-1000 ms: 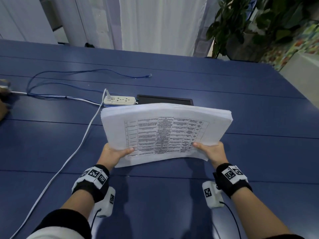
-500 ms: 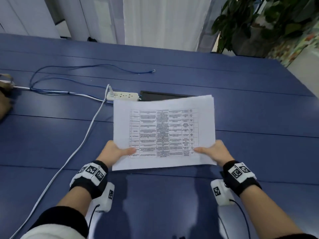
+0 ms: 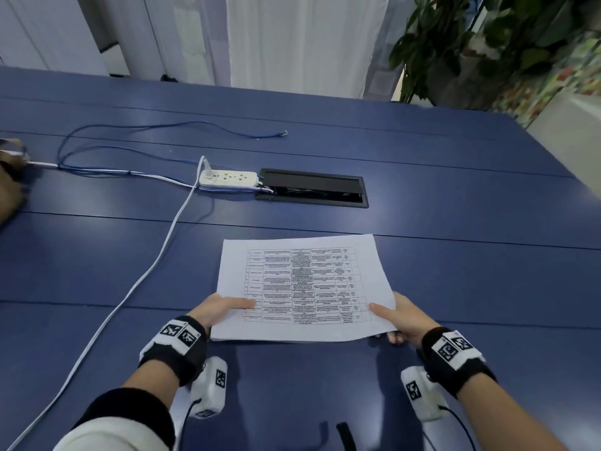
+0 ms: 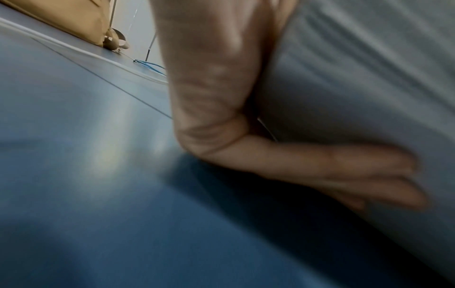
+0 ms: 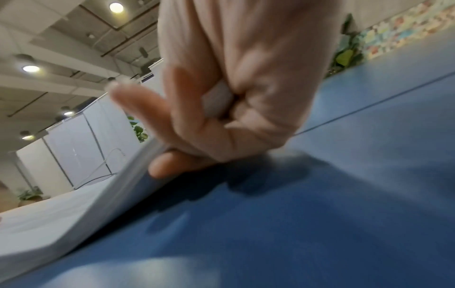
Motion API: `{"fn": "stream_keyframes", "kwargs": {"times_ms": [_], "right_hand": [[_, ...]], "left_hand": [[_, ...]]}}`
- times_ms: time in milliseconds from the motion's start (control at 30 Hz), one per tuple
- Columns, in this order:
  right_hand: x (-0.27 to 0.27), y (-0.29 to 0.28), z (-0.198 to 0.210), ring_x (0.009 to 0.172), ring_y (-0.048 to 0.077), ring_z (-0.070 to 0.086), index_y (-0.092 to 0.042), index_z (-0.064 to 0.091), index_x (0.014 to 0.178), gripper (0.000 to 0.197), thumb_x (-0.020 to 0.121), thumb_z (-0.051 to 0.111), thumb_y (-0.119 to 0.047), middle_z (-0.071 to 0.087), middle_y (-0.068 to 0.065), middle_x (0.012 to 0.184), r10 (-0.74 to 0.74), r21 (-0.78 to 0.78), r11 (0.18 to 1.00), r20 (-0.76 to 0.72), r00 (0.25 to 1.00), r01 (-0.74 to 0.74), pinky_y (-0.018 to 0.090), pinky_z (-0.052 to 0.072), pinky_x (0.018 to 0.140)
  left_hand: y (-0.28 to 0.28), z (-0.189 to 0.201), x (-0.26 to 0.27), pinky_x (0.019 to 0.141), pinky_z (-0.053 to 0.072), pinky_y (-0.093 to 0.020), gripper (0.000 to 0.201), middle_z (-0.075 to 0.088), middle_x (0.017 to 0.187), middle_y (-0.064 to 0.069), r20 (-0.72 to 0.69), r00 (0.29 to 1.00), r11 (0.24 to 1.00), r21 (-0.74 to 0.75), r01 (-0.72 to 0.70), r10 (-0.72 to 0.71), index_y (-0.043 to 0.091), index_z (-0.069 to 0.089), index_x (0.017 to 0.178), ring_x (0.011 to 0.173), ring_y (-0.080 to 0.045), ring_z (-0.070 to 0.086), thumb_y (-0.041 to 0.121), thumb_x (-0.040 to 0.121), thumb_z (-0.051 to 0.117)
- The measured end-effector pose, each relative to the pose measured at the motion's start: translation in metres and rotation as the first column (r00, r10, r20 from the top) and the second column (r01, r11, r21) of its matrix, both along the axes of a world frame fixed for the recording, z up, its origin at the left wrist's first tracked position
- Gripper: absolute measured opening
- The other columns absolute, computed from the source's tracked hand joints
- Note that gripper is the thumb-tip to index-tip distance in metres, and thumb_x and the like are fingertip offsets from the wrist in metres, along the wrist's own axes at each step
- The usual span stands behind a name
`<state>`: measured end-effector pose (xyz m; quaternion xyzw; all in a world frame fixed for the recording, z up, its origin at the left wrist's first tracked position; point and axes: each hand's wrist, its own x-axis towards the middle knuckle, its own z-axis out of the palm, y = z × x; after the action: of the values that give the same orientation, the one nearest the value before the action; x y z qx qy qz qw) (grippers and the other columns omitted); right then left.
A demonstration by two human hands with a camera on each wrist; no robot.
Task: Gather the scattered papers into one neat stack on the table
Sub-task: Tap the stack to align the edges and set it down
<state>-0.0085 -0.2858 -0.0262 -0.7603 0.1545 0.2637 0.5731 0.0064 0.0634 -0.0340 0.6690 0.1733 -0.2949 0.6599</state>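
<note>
A stack of white papers (image 3: pixel 302 288) with a printed table on the top sheet lies low over the blue table (image 3: pixel 455 255), its near edge slightly lifted. My left hand (image 3: pixel 221 309) grips the near left corner, thumb on top and fingers underneath (image 4: pixel 344 171). My right hand (image 3: pixel 395 315) grips the near right corner the same way, thumb on top. In the right wrist view the stack (image 5: pixel 74 204) bends up toward my right hand's fingers (image 5: pixel 172 163), which sit under its edge.
A white power strip (image 3: pixel 227 179) and a black cable hatch (image 3: pixel 312 192) lie beyond the stack. A white cord (image 3: pixel 136 284) runs diagonally at the left, with thin blue cables (image 3: pixel 130 148) behind. A tan object (image 3: pixel 9 187) sits at the far left edge. Plants (image 3: pixel 487 43) stand back right.
The stack came down from a raised, tilted hold to lie nearly flat on the table, closer to me. Both hands kept their grip on its near corners.
</note>
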Motion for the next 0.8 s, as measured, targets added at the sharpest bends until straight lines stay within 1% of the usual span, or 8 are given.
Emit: {"fn": "stream_keyframes", "kwargs": {"times_ms": [200, 300, 367, 467, 533, 633, 700, 800], "right_hand": [[0.004, -0.004, 0.008, 0.027, 0.013, 0.041, 0.004, 0.054, 0.1, 0.038, 0.094, 0.049, -0.033, 0.056, 0.01, 0.047, -0.141, 0.072, 0.988, 0.022, 0.99, 0.139, 0.015, 0.028, 0.031], [0.007, -0.001, 0.023, 0.039, 0.015, 0.048, -0.004, 0.055, 0.082, 0.061, 0.088, 0.033, -0.06, 0.057, 0.009, 0.057, -0.386, 0.262, 0.883, -0.064, 0.92, 0.389, 0.019, 0.039, 0.038], [0.005, 0.014, 0.026, 0.06, 0.019, 0.058, -0.002, 0.052, 0.097, 0.066, 0.084, 0.032, -0.064, 0.061, 0.012, 0.077, -0.419, 0.382, 0.816, -0.125, 0.899, 0.434, 0.026, 0.053, 0.05], [0.004, 0.053, 0.021, 0.092, 0.028, 0.062, -0.008, 0.04, 0.123, 0.057, 0.088, 0.046, -0.053, 0.062, 0.017, 0.104, -0.4, 0.468, 0.768, -0.182, 0.898, 0.437, 0.034, 0.056, 0.073], [0.008, 0.079, 0.021, 0.097, 0.029, 0.061, -0.002, 0.044, 0.125, 0.051, 0.091, 0.052, -0.04, 0.062, 0.017, 0.106, -0.437, 0.563, 0.678, -0.207, 0.875, 0.472, 0.037, 0.052, 0.08], [0.019, 0.101, 0.021, 0.082, 0.024, 0.059, 0.001, 0.046, 0.131, 0.038, 0.093, 0.051, -0.006, 0.062, 0.01, 0.094, -0.56, 0.586, 0.591, -0.198, 0.805, 0.555, 0.036, 0.054, 0.062], [0.022, 0.104, 0.018, 0.076, 0.022, 0.058, 0.002, 0.046, 0.13, 0.039, 0.091, 0.047, 0.007, 0.06, 0.008, 0.091, -0.582, 0.528, 0.638, -0.145, 0.8, 0.561, 0.028, 0.053, 0.047], [0.015, 0.095, 0.015, 0.076, 0.02, 0.058, -0.002, 0.048, 0.127, 0.041, 0.089, 0.044, 0.014, 0.061, 0.011, 0.104, -0.538, 0.461, 0.733, -0.057, 0.841, 0.5, 0.027, 0.054, 0.048]], "left_hand": [[-0.002, 0.011, -0.004, 0.088, 0.047, -0.03, 0.035, 0.065, 0.117, -0.014, 0.061, 0.994, 0.994, 0.061, -0.09, 0.086, -0.002, 0.063, 0.112, 0.095, -0.024, 0.065, 0.0, 0.077, 0.07], [-0.013, 0.025, -0.005, 0.061, 0.051, -0.014, 0.033, 0.065, 0.107, -0.01, 0.103, 0.97, 0.975, 0.016, -0.223, 0.22, -0.006, 0.062, 0.111, 0.077, -0.013, 0.063, 0.0, 0.079, 0.069], [-0.025, 0.032, -0.004, 0.049, 0.049, -0.009, 0.035, 0.064, 0.103, -0.01, 0.133, 0.943, 0.952, -0.006, -0.306, 0.304, -0.008, 0.06, 0.112, 0.071, -0.009, 0.06, -0.001, 0.079, 0.068], [-0.049, 0.036, -0.005, 0.05, 0.052, -0.014, 0.037, 0.063, 0.113, -0.017, 0.143, 0.899, 0.911, -0.056, -0.409, 0.413, -0.012, 0.058, 0.113, 0.071, -0.014, 0.061, -0.004, 0.078, 0.068], [-0.064, 0.036, -0.01, 0.057, 0.055, -0.02, 0.038, 0.063, 0.117, -0.019, 0.136, 0.875, 0.886, -0.07, -0.459, 0.464, -0.011, 0.058, 0.113, 0.08, -0.022, 0.062, -0.003, 0.078, 0.069], [-0.079, 0.03, -0.019, 0.063, 0.056, -0.025, 0.038, 0.063, 0.117, -0.018, 0.118, 0.863, 0.87, -0.105, -0.481, 0.491, -0.008, 0.058, 0.115, 0.086, -0.023, 0.063, 0.0, 0.08, 0.068], [-0.079, 0.026, -0.022, 0.061, 0.058, -0.025, 0.037, 0.064, 0.117, -0.019, 0.06, 0.861, 0.854, -0.184, -0.488, 0.505, -0.007, 0.058, 0.116, 0.081, -0.023, 0.064, -0.002, 0.081, 0.066], [-0.063, 0.026, -0.021, 0.054, 0.058, -0.025, 0.031, 0.066, 0.101, -0.014, -0.028, 0.85, 0.81, -0.287, -0.511, 0.527, -0.004, 0.057, 0.116, 0.078, -0.022, 0.063, -0.002, 0.085, 0.059]]}}
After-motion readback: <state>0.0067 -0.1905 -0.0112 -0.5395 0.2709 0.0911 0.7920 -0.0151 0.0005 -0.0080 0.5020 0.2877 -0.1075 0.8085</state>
